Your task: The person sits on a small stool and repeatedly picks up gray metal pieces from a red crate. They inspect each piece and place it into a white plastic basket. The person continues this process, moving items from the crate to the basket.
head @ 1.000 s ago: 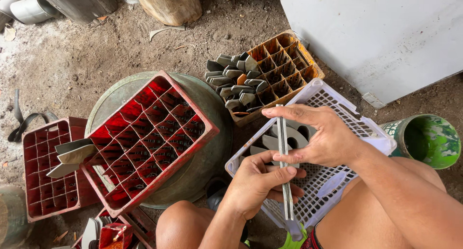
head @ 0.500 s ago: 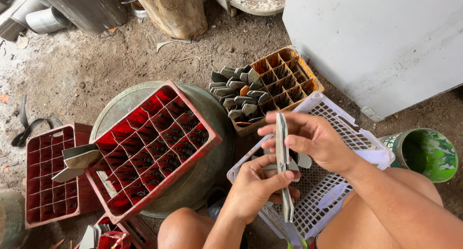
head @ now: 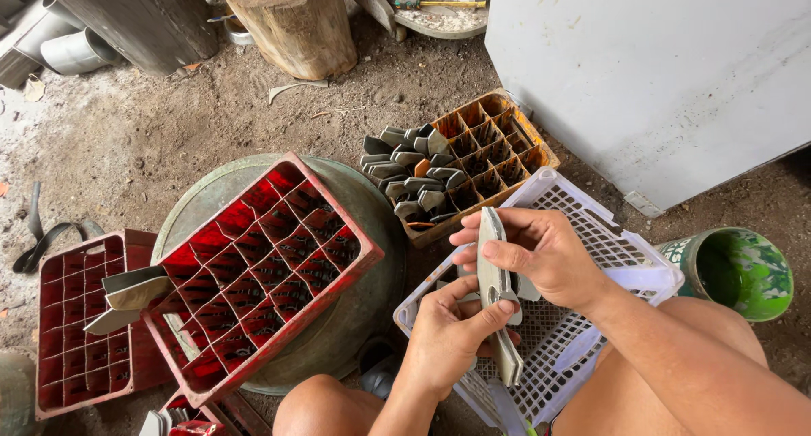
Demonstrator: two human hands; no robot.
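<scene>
Where the dirt ground [head: 127,140] lies bare at upper left, there is open room, but close around the hands things crowd in: a white panel [head: 659,81] at upper right, a log stump [head: 296,22] at the top edge, and crates on every side.

Both hands close on a flat grey metal blade [head: 491,271], held upright over the white plastic basket [head: 591,225]. The right hand [head: 541,254] pinches the blade's upper part between thumb and fingers; the left hand [head: 448,330] grips it lower down, thumb across its face, and the lower end pokes out beneath the fingers.

The basket sits across the person's legs and holds a few more pale flat pieces under the hands. Beyond it, an orange divided crate [head: 473,161] has its left cells packed with grey blades. A red divided crate [head: 262,267] rests tilted on a round green drum lid [head: 363,233], its cells mostly unfilled, with metal pieces sticking out at its left edge. A second red crate [head: 76,318] lies on the ground left, and a green bucket [head: 735,271] stands just right of the basket.
</scene>
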